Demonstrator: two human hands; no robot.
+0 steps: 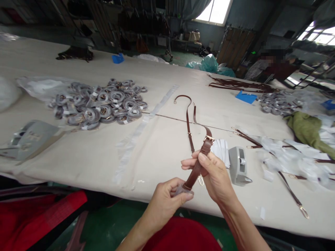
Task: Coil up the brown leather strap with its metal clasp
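brown strap (pixel 193 177) spans between hands: left hand (pixel 169 198) pinches its film-wrapped end, right hand (pixel 215 171) grips nearer the buckle (pixel 208 138). likely step: handling film (pixel 180 190); next calls for steady right-hand hold.

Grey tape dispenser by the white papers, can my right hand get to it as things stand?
Probably yes: the tape dispenser stands close by your right hand, with only white papers partly between, though that hand now holds the brown strap.

No text is readable; marks (pixel 31 137) on the left tape dispenser (pixel 43 130) blur.
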